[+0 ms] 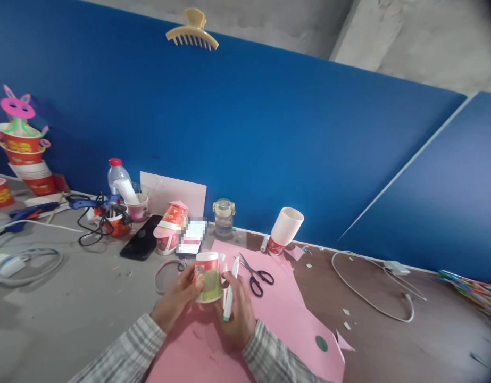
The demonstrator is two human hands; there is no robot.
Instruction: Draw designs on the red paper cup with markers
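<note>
A paper cup [208, 277], red at the top and green lower down, is upside down between my hands above pink paper [277, 314]. My left hand [180, 295] grips its left side, thumb on the front. Close to the cup's right side, my right hand [238, 311] has its fingers curled around a white marker [231, 292] with a green end pointing down. Black-handled scissors [256, 275] lie on the paper to the right of my right hand. Farther right on the paper is a dark green disc [321, 343].
Behind are a phone [141, 238], a decorated cup figure [172, 221], a glass jar [224, 217] and stacked cups [285, 229]. A cable [359, 303] curls at the right. Glue guns [27, 215] and a bottle [118, 175] stand or lie at the left.
</note>
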